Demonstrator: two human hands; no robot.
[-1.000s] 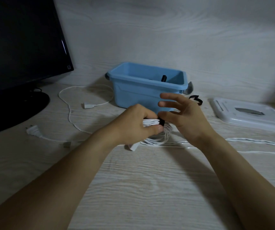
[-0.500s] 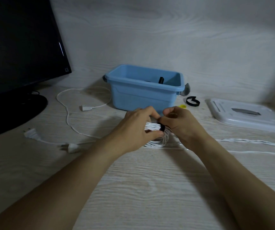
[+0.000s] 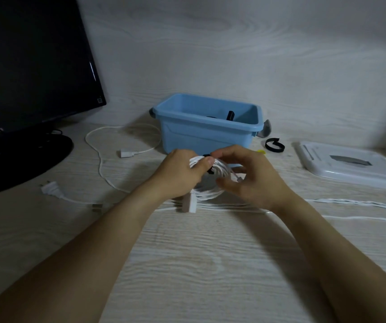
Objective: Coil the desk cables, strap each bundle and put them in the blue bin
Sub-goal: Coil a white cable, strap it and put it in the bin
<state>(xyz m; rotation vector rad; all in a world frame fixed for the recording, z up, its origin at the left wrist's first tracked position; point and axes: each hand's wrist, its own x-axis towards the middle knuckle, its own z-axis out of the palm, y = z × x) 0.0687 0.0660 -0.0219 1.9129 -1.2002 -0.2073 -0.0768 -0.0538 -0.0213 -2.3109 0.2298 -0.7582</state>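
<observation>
I have both hands together over the middle of the desk, just in front of the blue bin. My left hand grips the white coil, thumb clamped across the top of the loops. My right hand pinches the black strap where it crosses the bundle, fingers curled at its upper end. The strap looks wrapped but, I judge, not yet pressed closed.

The relation that matters: the bin sits directly beyond my hands, toward the back edge of the desk, its long axis running left to right, its near wall just beyond my knuckles. Both hands are about equally close to it; since the left carries the coil's weight, it seems the natural one to lift it forward over the rim.

The coil's connector end hangs at the near side and could catch on the rim. Loose white cables trail to the right edge, another cable lies on the left, and a spare strap rests beside the bin's right end.
</observation>
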